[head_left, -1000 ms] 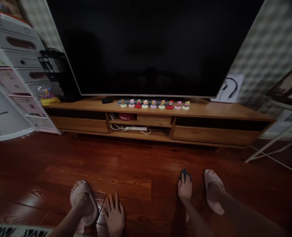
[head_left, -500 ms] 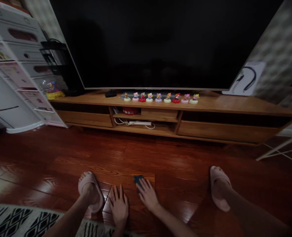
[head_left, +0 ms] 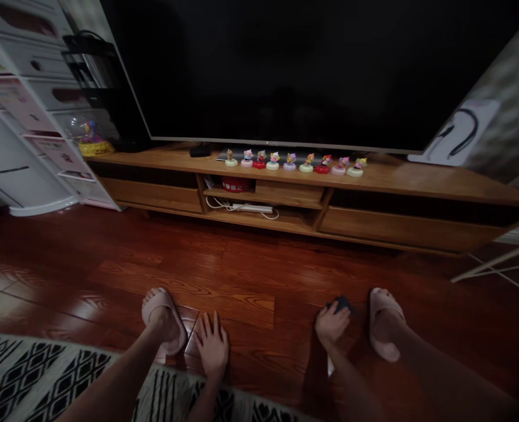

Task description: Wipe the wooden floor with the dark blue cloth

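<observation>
My left hand rests flat on the reddish wooden floor, fingers spread, holding nothing. It is just right of my slippered left foot. Off to the right, my right hand is pressed over a small dark cloth on the floor, its fingers curled on it. Part of the cloth shows beyond the fingertips; the rest is under the hand. My right foot, in a pale slipper, is a little further right of that hand.
A wooden TV stand runs across in front, with several small figurines lined up below a large television. A patterned rug lies at lower left. White drawers stand at left; thin white legs at right.
My right hand has slid right across the floor with the dark cloth, toward my right foot, its fingers now more curled. My left hand stays put. The view has shifted slightly.
</observation>
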Motion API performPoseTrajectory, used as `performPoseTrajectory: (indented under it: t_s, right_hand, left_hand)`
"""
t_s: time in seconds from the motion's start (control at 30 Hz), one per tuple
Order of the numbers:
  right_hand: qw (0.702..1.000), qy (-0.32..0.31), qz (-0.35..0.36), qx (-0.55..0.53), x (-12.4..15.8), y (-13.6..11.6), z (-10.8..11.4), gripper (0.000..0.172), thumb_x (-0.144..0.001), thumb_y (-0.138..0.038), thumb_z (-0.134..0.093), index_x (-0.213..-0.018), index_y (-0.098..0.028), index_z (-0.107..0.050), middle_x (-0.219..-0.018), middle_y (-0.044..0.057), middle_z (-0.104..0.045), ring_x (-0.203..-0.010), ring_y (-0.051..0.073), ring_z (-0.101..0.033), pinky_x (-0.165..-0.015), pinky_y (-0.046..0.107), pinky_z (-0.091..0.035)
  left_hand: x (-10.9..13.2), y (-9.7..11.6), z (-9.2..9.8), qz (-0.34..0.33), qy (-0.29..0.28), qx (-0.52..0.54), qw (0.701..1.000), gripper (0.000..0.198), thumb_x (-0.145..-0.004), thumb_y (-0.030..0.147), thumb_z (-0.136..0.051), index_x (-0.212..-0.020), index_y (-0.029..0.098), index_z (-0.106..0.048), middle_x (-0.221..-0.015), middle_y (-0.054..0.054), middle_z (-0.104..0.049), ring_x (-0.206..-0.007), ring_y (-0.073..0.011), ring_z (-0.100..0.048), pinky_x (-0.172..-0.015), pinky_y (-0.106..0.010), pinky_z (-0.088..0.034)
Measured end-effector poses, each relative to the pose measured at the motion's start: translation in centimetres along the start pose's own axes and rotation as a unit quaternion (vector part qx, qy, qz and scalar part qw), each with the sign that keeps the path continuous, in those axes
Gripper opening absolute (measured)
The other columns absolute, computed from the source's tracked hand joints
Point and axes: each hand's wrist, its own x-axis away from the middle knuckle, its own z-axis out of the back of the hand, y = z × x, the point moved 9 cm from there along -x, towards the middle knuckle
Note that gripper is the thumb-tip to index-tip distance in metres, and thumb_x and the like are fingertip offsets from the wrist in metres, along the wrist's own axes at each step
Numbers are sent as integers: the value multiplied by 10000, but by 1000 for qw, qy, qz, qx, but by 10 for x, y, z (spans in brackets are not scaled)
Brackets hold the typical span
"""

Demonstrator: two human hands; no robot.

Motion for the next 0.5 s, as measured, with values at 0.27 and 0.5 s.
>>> performPoseTrajectory:
  t_s: [0.27, 0.5]
  right_hand:
    - [946, -246, 149, -146, 108, -174, -8, 607, -981, -417, -426, -1501, -110, -481, -1602, 196, -370, -1494, 360, -314, -1216, 544, -231]
    - [928, -232, 207, -204, 118, -219, 8, 542, -971, -326, -447, -1477, -142, -513, -1617, 141, -365, -1505, 276, -312, -1227, 442, -272]
  left_hand:
    - [3, 9, 4, 6, 10, -6, 1000, 584, -655, 560, -591, -1162, 280, -662, -1464, -115, -524, -1419, -545, -251, -1034, -766, -242]
    - [5, -2, 16, 41, 9, -47, 998, 592, -598, 497, -647, -1138, 255, -637, -1356, -147, -569, -1377, -541, -306, -1036, -756, -251]
